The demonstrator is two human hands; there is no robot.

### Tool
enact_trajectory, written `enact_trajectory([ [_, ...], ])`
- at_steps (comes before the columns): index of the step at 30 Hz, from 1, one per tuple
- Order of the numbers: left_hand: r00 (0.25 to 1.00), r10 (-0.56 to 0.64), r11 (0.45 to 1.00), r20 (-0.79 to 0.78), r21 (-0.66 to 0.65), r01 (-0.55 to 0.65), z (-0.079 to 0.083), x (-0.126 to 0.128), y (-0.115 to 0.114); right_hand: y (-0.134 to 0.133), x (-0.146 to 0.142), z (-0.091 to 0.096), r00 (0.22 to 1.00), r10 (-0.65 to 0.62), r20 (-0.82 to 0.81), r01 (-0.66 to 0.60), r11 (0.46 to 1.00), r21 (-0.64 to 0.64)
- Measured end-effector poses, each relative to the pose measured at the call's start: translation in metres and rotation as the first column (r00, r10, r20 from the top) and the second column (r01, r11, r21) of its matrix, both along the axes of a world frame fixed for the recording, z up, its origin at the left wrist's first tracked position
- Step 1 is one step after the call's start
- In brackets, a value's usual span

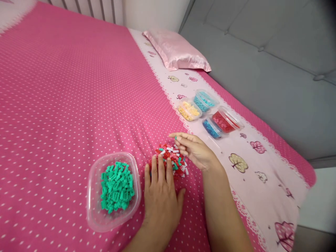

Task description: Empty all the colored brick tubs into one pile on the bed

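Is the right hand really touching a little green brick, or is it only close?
Touching. The head view shows the right hand pinching the green brick between thumb and finger; a bit of green peeks out.

Bed (pixel 78 87) — mostly pink; pillow (pixel 177 50); open tub (pixel 90 196) of green bricks (pixel 117 187); mixed brick heap (pixel 180 163); four tubs (pixel 231 114) — clustered

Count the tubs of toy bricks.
5: green-filled tub left of the left hand; beyond the right hand, yellow-filled tub, turquoise-filled tub, red-filled tub and blue-filled tub.

The left fingers (pixel 161 171) hide part of the brick pile (pixel 180 161); the bottom edge crops both forearms (pixel 223 206).
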State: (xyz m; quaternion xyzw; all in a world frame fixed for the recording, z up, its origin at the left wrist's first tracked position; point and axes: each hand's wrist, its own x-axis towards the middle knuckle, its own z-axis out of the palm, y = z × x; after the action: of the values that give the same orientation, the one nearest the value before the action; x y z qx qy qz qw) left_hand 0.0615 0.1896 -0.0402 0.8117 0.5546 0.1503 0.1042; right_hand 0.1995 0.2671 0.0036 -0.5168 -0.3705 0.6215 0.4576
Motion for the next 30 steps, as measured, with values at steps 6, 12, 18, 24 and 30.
enact_trajectory([
  [6, 1.000, -0.003, 1.000, 0.004, -0.015, 0.003, -0.001, 0.000, 0.000, 0.009, -0.002, -0.006, 0.892, -0.231, -0.389, 0.210, 0.973, -0.098],
  [12, 1.000, -0.003, 1.000, 0.007, -0.021, 0.003, 0.000, 0.000, 0.000, 0.011, 0.000, -0.010, 0.860, -0.246, -0.448, 0.222, 0.969, -0.105],
  [18, 1.000, -0.007, 1.000, 0.001, -0.018, 0.007, -0.001, 0.000, -0.001, 0.007, -0.008, -0.009, 0.939, -0.235, -0.251, 0.237, 0.971, -0.022],
  [24, 1.000, -0.018, 1.000, -0.005, 0.006, 0.018, -0.002, -0.001, -0.001, 0.004, -0.021, -0.015, 0.956, -0.043, 0.290, 0.021, 0.997, 0.080],
  [30, 0.999, -0.031, 1.000, -0.020, 0.004, 0.031, -0.003, -0.002, -0.001, 0.002, -0.029, -0.017, 0.568, 0.068, 0.820, -0.279, 0.954, 0.114],
])
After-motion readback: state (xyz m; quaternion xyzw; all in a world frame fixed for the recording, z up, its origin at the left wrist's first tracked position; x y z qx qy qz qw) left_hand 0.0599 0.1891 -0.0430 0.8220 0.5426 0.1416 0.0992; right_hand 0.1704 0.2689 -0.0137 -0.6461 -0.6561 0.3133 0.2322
